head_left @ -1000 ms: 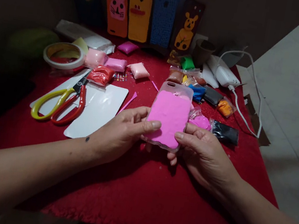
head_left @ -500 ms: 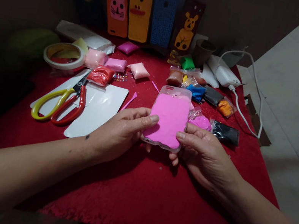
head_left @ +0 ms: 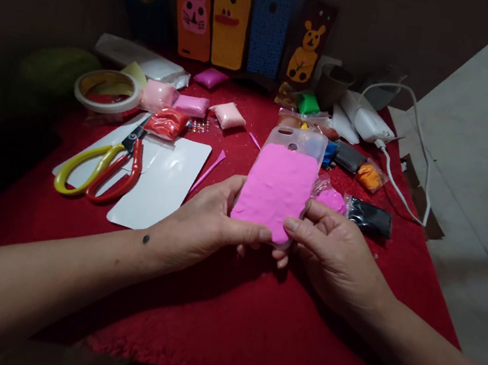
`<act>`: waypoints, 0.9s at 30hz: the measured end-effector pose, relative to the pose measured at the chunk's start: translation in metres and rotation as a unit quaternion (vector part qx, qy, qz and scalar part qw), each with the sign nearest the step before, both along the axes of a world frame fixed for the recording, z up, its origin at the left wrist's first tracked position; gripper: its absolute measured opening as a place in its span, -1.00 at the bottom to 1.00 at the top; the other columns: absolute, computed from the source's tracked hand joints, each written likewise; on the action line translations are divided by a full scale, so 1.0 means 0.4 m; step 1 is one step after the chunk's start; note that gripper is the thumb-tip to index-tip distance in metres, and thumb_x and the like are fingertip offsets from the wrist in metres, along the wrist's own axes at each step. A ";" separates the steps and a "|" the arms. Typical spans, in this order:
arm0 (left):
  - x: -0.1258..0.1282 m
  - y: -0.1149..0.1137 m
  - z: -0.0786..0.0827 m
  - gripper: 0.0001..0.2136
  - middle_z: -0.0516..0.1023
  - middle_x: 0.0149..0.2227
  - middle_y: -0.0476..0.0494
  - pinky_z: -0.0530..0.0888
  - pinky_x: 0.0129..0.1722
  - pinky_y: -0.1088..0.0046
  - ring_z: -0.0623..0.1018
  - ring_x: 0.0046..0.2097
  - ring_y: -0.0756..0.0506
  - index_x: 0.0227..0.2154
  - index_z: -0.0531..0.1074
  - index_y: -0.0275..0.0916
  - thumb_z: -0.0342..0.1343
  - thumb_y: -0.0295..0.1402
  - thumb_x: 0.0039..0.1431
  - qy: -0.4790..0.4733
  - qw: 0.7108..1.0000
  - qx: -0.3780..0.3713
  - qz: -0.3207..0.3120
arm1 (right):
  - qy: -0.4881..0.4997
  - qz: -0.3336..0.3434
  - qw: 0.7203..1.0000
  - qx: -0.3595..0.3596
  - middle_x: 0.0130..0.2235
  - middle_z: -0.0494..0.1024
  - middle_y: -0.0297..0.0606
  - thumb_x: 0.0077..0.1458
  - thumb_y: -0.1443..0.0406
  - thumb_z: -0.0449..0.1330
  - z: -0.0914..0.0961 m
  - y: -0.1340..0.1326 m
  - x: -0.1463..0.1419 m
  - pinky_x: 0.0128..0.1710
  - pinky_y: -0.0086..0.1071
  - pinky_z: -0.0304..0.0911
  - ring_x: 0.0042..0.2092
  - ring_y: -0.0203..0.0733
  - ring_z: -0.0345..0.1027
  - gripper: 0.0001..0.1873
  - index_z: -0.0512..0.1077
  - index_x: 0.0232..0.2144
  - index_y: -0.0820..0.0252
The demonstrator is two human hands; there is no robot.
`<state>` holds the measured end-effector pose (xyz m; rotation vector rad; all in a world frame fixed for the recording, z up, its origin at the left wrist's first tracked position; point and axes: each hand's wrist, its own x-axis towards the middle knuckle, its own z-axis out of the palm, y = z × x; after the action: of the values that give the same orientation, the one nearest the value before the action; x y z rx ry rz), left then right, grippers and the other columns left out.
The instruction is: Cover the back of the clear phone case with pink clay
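A clear phone case (head_left: 314,143) is held up between both hands above the red cloth. Pink clay (head_left: 277,185) covers most of its back, with a bare see-through strip at the top around the camera hole. My left hand (head_left: 214,215) grips the case's left side, its thumb lying across the clay near the bottom edge. On the right side my right hand (head_left: 329,248) is closed on the case, thumb tip on the lower right corner of the clay. Fingertips of both hands show beneath the case; the other fingers are hidden behind it.
Scissors (head_left: 133,153) lie on a white sheet (head_left: 169,176) at left, near a tape roll (head_left: 81,92). Right of the case are a black clay packet (head_left: 369,217), an orange one (head_left: 370,176) and a white cable (head_left: 429,196). Decorated cases (head_left: 228,16) stand along the back.
The case has tilted so its top leans further away and slightly right. My left thumb has slid down and right across the clay. The right hand has barely moved.
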<state>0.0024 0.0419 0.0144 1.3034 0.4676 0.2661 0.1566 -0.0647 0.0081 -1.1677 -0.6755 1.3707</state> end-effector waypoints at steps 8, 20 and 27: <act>-0.008 -0.004 0.001 -0.62 0.59 -0.35 -0.06 0.45 -0.45 0.54 0.54 -0.38 -0.01 -0.09 0.32 -0.28 0.26 -0.52 0.02 -0.001 0.999 -0.025 0.035 | -0.002 0.001 1.000 0.009 -0.50 0.58 -0.37 0.09 0.27 0.33 0.001 0.000 -0.006 -0.52 -0.53 0.40 -0.53 -0.36 0.43 -0.76 0.48 -0.18 0.23; -0.003 -0.011 0.003 -0.64 0.61 -0.37 -0.09 0.45 -0.41 0.53 0.59 -0.36 -0.04 -0.14 0.32 -0.25 0.33 -0.46 0.05 -0.031 0.998 -0.051 0.019 | -0.022 -0.016 1.000 0.000 -0.50 0.56 -0.36 0.05 0.23 0.37 0.001 -0.004 -0.016 -0.49 -0.45 0.41 -0.52 -0.32 0.41 -0.78 0.49 -0.26 0.19; -0.018 0.033 -0.008 -0.59 0.59 -0.33 -0.11 0.49 -0.40 0.47 0.55 -0.37 -0.05 -0.06 0.36 -0.31 0.33 -0.46 0.02 -0.034 0.995 -0.079 0.047 | -0.029 -0.039 0.999 -0.012 -0.44 0.58 -0.34 0.06 0.22 0.36 -0.004 -0.005 0.006 -0.50 -0.46 0.38 -0.51 -0.33 0.41 -0.75 0.47 -0.23 0.18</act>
<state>-0.0047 0.0552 0.0111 1.1160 0.4836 0.3449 0.1588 -0.0667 0.0066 -1.2444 -0.6496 1.2854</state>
